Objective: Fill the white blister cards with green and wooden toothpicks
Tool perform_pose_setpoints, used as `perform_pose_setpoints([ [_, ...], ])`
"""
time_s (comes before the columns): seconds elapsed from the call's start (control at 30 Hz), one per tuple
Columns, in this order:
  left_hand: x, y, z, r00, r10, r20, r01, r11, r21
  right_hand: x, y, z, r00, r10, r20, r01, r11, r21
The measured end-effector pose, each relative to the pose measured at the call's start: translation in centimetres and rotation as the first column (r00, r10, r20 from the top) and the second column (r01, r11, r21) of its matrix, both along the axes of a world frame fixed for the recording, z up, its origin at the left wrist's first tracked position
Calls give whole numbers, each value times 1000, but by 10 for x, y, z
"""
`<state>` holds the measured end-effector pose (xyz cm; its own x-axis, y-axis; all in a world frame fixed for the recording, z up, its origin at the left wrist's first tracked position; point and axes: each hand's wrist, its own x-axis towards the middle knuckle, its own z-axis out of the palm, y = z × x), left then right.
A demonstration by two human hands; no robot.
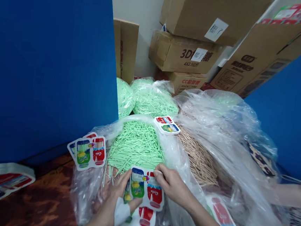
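Observation:
My left hand [116, 201], with a white wrap near the thumb, holds a printed packet [147, 188] by its left side. The packet shows a green bottle and a red cola bottle. At its top right edge, the fingers of my right hand [169, 181] pinch it. Another packet [146, 218] shows below the held one. Just beyond my hands lies a heap of light green sticks [137, 147] in an open clear plastic bag. Brown sticks [199, 156] fill a bag to the right.
Packets lie on the bag's left edge [90, 151] and back edge [167, 125]. Tied bags of green sticks [154, 99] and stacked cartons [184, 52] stand behind. Blue panels [46, 65] flank both sides. Another person's forearm [291, 195] reaches in at the right.

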<state>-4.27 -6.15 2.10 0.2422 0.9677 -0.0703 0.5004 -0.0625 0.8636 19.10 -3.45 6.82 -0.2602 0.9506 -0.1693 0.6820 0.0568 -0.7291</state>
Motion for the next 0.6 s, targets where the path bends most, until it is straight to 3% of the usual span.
perform_pose_setpoints([
  [0.1, 20, 4, 12, 982, 13, 188, 19, 985, -169, -15, -6, 8, 923, -95, -372, 47, 990, -136],
  [0.23, 37, 19, 32, 897, 59, 438, 122, 920, -374, -36, -11, 3, 641, -258, -723, 34, 950, -310],
  [0.27, 39, 21, 36, 884, 67, 462, 144, 903, -406, -36, -11, 3, 622, -250, -742, 36, 956, -292],
  [0.33, 41, 24, 38, 891, 53, 451, 159, 894, -419, -31, -8, 6, 715, -177, -677, 93, 983, -159],
  [0.43, 42, 25, 34, 945, 72, 319, 46, 937, -346, -17, -4, 16, 903, -68, -424, 143, 979, 148],
  [0.53, 47, 26, 33, 973, 104, 207, -47, 963, -264, -10, -6, 27, 976, -33, -216, 102, 942, 318],
  [0.6, 53, 28, 35, 975, 54, 215, 13, 955, -298, -7, -10, 34, 993, 13, -121, 30, 936, 350],
])
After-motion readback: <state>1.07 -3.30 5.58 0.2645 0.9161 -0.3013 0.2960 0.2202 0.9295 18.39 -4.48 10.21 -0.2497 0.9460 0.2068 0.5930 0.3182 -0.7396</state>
